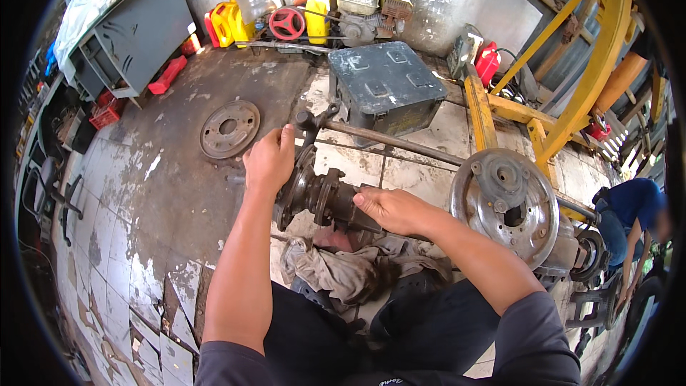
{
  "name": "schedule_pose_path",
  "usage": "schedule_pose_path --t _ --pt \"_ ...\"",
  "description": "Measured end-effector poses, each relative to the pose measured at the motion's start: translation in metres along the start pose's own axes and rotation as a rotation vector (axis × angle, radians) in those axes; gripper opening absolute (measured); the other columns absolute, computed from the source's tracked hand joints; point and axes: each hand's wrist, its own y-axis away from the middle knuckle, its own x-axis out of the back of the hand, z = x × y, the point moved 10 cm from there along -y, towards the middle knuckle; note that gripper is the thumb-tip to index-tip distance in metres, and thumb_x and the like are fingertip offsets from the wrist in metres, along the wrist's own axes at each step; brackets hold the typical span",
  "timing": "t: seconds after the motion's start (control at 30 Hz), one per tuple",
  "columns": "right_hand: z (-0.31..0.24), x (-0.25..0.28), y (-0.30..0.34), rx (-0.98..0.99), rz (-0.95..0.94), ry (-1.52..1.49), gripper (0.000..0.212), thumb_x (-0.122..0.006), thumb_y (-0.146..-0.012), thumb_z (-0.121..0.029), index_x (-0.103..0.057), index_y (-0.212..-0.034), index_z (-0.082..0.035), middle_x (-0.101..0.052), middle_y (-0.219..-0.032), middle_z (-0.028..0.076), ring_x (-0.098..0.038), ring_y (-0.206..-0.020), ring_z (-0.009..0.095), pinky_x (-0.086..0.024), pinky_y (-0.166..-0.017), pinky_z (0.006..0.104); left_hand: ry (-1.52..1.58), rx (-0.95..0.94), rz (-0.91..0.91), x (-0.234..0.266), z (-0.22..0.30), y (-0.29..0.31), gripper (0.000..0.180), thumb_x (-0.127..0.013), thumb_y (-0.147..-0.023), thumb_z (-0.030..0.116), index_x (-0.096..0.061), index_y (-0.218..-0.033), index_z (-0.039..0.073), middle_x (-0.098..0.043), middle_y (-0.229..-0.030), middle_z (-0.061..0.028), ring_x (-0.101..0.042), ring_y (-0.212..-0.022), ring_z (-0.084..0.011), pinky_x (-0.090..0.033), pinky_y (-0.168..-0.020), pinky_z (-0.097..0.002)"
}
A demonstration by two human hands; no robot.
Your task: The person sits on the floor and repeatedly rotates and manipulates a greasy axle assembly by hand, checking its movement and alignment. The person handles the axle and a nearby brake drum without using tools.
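Across my knees lies a greasy vehicle axle [363, 216] with a flanged hub end [298, 189] at its left. My left hand [271, 159] is closed around the outer side of that hub end, thumb up, fingers mostly hidden behind it. My right hand [395, 211] grips the axle's tube, thumb on top and fingers out of sight underneath. A long steering rod [396, 137] runs from a ball joint [313, 121] at the left toward a round metal backing plate [506, 204] at the right. Beneath the axle lies a dirty grey rag [325, 269].
A round metal plate [230, 129] lies on the floor at left. A dark lidded box [386, 86] stands ahead, with a yellow steel frame [482, 118] to its right. Yellow jugs [318, 16] and engine parts line the wall. Another person [632, 207] bends down at far right.
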Motion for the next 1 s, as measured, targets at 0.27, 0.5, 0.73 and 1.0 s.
schedule_pose_path --t 0.27,0.5,0.73,1.0 --pt "0.004 -0.005 -0.002 -0.008 0.034 0.024 0.083 -0.02 -0.102 -0.067 -0.062 -0.111 0.004 -0.067 -0.11 0.028 -0.062 -0.107 0.046 -0.048 -0.094 0.0507 -0.014 0.002 -0.007 0.0 0.002 0.001 0.054 -0.038 -0.103 0.051 -0.071 -0.111 0.008 -0.072 -0.103 -0.0192 -0.064 -0.107 -0.0387 -0.036 -0.106 -0.0491" --pt "0.005 0.0 -0.002 -0.061 0.014 0.047 0.083 -0.024 -0.101 -0.068 -0.061 -0.113 0.005 -0.066 -0.111 0.029 -0.062 -0.108 0.047 -0.048 -0.096 0.0509 -0.018 -0.001 0.001 -0.002 0.002 0.001 0.055 -0.038 -0.103 0.05 -0.07 -0.113 0.007 -0.072 -0.103 -0.0189 -0.064 -0.109 -0.0384 -0.036 -0.106 -0.0491" --pt "0.021 -0.006 -0.011 -0.148 -0.032 0.101 0.082 -0.027 -0.101 -0.068 -0.063 -0.112 0.005 -0.066 -0.11 0.029 -0.062 -0.109 0.046 -0.048 -0.095 0.0515 0.035 0.006 0.013 0.005 0.003 0.003 0.055 -0.039 -0.103 0.05 -0.07 -0.113 0.006 -0.072 -0.104 -0.0198 -0.064 -0.11 -0.0369 -0.036 -0.107 -0.0472" --pt "0.012 -0.006 -0.007 -0.151 -0.115 0.066 0.082 -0.025 -0.103 -0.066 -0.054 -0.134 0.004 -0.061 -0.127 0.03 -0.058 -0.118 0.046 -0.046 -0.102 0.0477 0.014 0.011 0.024 0.003 -0.003 0.001 0.054 -0.039 -0.102 0.05 -0.071 -0.111 0.007 -0.072 -0.103 -0.0196 -0.064 -0.109 -0.0381 -0.038 -0.105 -0.0478"
